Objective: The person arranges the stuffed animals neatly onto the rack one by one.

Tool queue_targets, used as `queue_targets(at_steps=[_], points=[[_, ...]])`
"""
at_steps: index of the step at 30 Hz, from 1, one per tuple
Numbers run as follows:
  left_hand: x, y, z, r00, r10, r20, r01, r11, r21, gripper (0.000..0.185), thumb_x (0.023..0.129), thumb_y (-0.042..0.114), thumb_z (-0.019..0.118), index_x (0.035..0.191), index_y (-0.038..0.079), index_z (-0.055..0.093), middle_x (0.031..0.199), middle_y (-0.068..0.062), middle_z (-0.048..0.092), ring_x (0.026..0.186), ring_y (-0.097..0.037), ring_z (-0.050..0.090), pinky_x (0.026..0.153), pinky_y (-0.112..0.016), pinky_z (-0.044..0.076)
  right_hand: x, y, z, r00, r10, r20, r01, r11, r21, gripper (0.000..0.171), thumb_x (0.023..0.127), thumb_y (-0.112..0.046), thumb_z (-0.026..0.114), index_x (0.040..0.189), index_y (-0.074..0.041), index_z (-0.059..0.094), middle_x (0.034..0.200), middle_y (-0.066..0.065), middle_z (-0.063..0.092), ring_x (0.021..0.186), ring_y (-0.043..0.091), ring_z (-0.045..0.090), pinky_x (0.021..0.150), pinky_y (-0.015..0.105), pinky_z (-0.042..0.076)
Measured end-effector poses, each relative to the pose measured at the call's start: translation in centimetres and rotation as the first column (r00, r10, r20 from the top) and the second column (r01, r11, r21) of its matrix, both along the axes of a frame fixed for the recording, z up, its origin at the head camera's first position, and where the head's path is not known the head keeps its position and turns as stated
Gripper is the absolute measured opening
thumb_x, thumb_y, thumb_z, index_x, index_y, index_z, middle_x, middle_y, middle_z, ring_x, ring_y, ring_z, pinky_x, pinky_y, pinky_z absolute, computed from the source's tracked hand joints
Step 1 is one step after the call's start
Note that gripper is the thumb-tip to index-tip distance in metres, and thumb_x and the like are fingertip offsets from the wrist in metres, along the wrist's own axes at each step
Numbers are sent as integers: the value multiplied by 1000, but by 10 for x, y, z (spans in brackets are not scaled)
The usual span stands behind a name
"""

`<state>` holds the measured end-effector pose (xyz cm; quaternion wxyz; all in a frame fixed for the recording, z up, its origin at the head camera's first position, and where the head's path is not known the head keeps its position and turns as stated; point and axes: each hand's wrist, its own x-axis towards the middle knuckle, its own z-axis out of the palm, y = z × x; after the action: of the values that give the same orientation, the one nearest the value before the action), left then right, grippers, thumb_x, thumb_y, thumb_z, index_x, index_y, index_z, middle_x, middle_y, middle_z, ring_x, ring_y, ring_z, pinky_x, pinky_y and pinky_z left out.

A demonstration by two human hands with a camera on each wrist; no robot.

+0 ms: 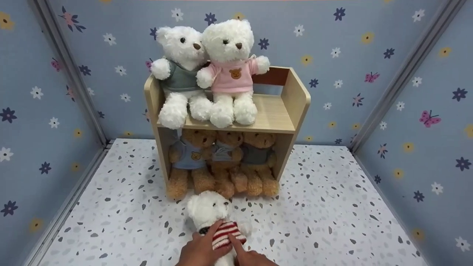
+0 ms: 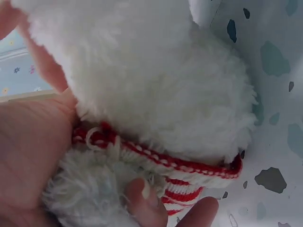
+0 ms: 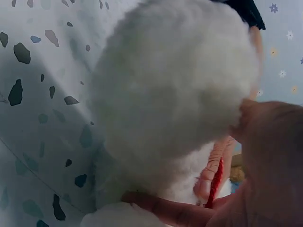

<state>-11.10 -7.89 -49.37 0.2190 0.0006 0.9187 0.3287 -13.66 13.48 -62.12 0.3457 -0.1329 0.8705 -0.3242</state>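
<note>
Bears number six: two white ones atop the wooden shelf, three brown ones beneath, and one striped-sweater white bear on the speckled floor, upright, facing the shelf, gripped by left hand and right hand.

The fluffy white plush teddy bear in a red-and-white striped knitted sweater sits upright on the speckled terrazzo-patterned floor, facing me, just in front of the shelf unit. Its fur is thick and curly, and the sweater's red ribbed hem sits snug around its middle. My left hand grips its body from one side, and my right hand holds it from the other, fingers curled over the sweater.
</note>
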Motion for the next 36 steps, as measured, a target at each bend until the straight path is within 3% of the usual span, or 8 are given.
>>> queue_targets(at_steps=[2,5,13,17,24,31,36], points=[[0,1,0,1000,-1,-8,1,1000,4,87,74,71,62,145,28,38,94,-21,51,70,-30,54,59,-50,44,-4,0,-9,999,-7,39,7,1000,-10,98,66,-73,67,140,-62,3,69,2,62,57,22,60,53,41,44],[1,1,-1,1000,6,-21,-6,1000,5,86,74,69,63,145,28,38,89,-18,49,67,-28,53,57,-47,42,-2,-4,-8,999,-28,39,28,1000,2,98,66,-73,67,141,-60,5,68,5,61,56,25,59,51,41,43],[6,6,-4,994,26,-106,-29,999,-23,87,72,67,67,143,26,40,86,-19,48,67,-28,53,58,-47,43,16,-23,24,990,-21,-142,49,980,194,100,69,-75,62,149,-45,11,60,2,54,49,20,52,46,37,38],[4,9,-5,993,29,-111,-33,999,-35,85,72,65,69,142,26,42,85,-18,49,66,-28,53,57,-46,44,18,-23,26,984,-10,-177,47,978,205,110,64,-80,61,151,-39,9,58,0,54,48,17,52,47,35,40],[6,10,-6,993,20,-117,-30,996,-86,84,72,65,69,142,27,42,91,-23,50,70,-33,56,61,-51,46,17,-21,20,986,-8,-164,36,985,170,113,62,-80,63,151,-41,5,60,-1,56,49,15,54,49,35,43],[7,10,-5,993,18,-119,-29,995,-95,84,72,65,68,143,28,41,93,-23,50,68,-32,56,60,-50,46,-2,-5,-9,999,35,1,-35,999,38,109,67,-74,66,146,-51,-5,65,1,60,55,17,59,56,36,48],[8,10,-4,994,20,-104,-30,995,-96,84,71,66,68,143,31,41,95,-24,51,69,-33,56,61,-52,46,3,-5,-11,997,35,-75,-31,999,45,110,69,-72,66,150,-44,-3,64,-2,59,54,14,58,56,33,47]])
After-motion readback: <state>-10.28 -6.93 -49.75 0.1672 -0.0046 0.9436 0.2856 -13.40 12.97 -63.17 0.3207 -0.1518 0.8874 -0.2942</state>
